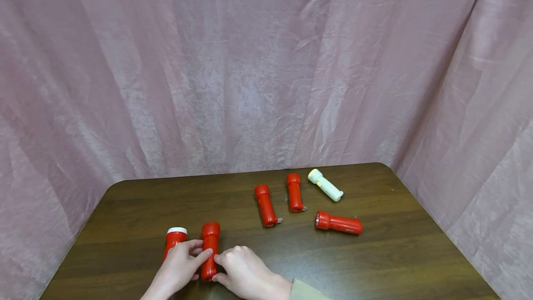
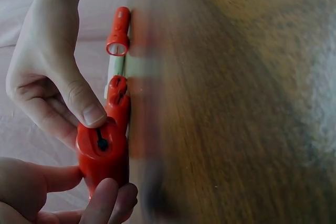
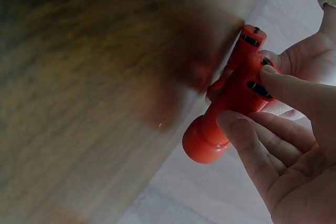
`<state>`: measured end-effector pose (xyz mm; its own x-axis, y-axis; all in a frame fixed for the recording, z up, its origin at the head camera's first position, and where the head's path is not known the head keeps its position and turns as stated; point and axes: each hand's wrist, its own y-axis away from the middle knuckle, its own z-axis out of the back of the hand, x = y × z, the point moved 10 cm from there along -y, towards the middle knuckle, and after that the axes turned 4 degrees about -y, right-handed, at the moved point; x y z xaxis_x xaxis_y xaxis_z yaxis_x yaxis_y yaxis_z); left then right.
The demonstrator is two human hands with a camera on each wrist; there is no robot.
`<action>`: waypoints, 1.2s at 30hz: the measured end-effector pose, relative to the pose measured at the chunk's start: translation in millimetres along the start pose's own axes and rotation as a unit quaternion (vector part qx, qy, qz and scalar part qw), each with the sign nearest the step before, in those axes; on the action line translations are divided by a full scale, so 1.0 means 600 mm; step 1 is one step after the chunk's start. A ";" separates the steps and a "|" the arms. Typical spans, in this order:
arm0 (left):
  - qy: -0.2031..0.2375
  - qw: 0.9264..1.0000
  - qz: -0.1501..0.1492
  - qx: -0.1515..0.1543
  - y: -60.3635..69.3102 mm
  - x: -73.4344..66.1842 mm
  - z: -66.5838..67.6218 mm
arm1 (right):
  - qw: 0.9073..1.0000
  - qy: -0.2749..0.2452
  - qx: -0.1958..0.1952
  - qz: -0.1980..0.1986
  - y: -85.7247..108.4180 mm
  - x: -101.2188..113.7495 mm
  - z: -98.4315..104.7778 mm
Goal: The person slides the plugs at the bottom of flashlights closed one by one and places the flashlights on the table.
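We have our left hand (image 1: 176,263) wrapped round the body of a red torch (image 1: 210,242), thumb on one side and fingers on the other, while our right hand (image 1: 245,270) pinches the same torch by its tail end, at about six o'clock on it. The right thumb sits against the end face, beside a dark slot (image 2: 102,142). The torch lies between our palms above the near side of the bench (image 1: 233,198); whether it touches the wood we cannot tell.

We judge the step in hand to be working at that tail end; the next move likely calls for a firm left hold while the right thumb presses or pries at the slot.

Outward from the held torch, a white-rimmed red torch (image 1: 174,240) lies near nine o'clock, partly hidden by our left hand. Toward two o'clock come a nearer red torch (image 1: 266,206), a farther red torch (image 1: 294,193) and, beyond them, a pale torch (image 1: 327,186). Close to three o'clock rests a sideways red torch (image 1: 342,224), lens toward us. Pink curtain (image 1: 250,82) hangs at twelve.

We count six torches: five red, one of these white-rimmed, and one pale.
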<state>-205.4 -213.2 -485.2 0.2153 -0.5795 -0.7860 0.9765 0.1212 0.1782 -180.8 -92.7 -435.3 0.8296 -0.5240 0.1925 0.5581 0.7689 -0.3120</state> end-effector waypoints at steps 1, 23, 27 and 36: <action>-0.002 1.000 0.000 0.000 0.000 0.001 -0.001 | 1.000 0.004 0.002 0.000 0.000 0.000 -0.002; -0.073 0.997 -0.031 -0.018 -0.010 -0.001 0.000 | 0.999 0.014 0.045 -0.012 -0.009 -0.004 -0.028; -0.111 0.992 -0.049 -0.031 -0.013 -0.004 0.005 | 0.999 0.009 0.046 -0.016 -0.012 -0.005 -0.029; -0.122 0.990 -0.059 -0.041 -0.015 -0.002 0.009 | 0.999 0.028 0.033 -0.007 -0.016 -0.003 -0.030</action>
<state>-214.5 -218.1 -482.6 0.1018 -0.7702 -0.6297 0.9942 0.1012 0.0369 -187.8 -105.6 -449.3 0.8211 -0.5526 0.1428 0.5702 0.7836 -0.2468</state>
